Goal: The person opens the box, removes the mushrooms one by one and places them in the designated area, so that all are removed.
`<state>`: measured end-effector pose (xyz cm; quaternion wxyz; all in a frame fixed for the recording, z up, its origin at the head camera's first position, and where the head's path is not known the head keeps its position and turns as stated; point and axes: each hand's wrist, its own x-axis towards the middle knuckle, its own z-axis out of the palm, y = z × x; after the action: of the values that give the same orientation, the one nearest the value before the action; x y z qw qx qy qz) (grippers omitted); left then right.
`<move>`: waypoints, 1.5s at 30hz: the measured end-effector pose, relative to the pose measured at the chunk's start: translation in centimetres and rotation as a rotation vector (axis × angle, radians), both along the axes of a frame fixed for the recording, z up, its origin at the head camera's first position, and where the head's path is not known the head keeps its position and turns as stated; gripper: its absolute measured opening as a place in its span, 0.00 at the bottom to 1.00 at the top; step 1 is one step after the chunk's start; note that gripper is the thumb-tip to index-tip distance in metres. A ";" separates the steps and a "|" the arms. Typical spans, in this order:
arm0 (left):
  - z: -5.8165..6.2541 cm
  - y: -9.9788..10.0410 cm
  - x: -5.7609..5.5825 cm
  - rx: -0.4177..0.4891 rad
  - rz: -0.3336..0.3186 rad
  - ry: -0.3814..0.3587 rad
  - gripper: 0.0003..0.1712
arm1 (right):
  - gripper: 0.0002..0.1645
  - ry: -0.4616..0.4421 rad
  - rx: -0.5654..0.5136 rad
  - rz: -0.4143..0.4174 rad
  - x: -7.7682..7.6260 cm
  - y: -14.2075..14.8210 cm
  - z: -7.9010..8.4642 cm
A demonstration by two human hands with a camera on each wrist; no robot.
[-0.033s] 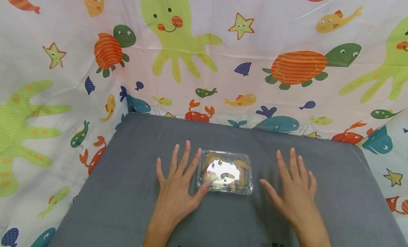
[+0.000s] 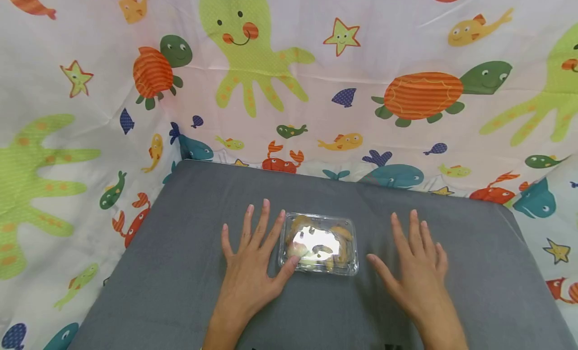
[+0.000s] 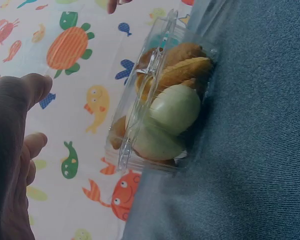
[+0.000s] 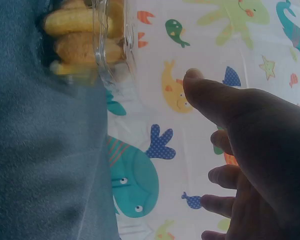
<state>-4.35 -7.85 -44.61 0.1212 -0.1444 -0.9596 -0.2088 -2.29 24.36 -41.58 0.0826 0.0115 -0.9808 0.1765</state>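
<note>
A clear plastic clamshell box sits closed on the grey cloth, glare on its lid. Through its side in the left wrist view show two smooth pale green rounded pieces beside several brown and yellowish lumps. Yellow and brown elongated pieces show at its other end in the right wrist view. Just left of the box, my left hand has its fingers spread, the thumb tip overlapping the box's near left corner in the head view. My right hand, also spread and holding nothing, is apart from it on the right.
Grey cloth covers the table under the box. A white curtain printed with sea animals hangs along the back and both sides, meeting the table's far edge.
</note>
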 end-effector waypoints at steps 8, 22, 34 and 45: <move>0.0 0.0 0.1 0.013 -0.008 -0.004 0.50 | 0.59 -0.003 -0.017 0.027 0.2 -0.4 -0.1; -1.2 -0.7 -0.3 0.394 -0.034 -0.184 0.37 | 0.38 -0.127 -0.083 0.033 0.0 -1.0 0.7; -2.7 -1.2 -0.4 0.634 0.075 -0.303 0.18 | 0.17 -0.085 -0.116 0.105 0.2 -1.4 0.1; -3.3 -1.4 -0.1 0.706 0.080 -0.559 0.11 | 0.12 0.214 -0.080 0.375 0.2 -0.7 -2.4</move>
<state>-4.41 -9.27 -47.90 -0.0929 0.0051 -0.8303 -0.5495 -2.11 23.70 -43.96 0.1521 0.2092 -0.9394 0.2252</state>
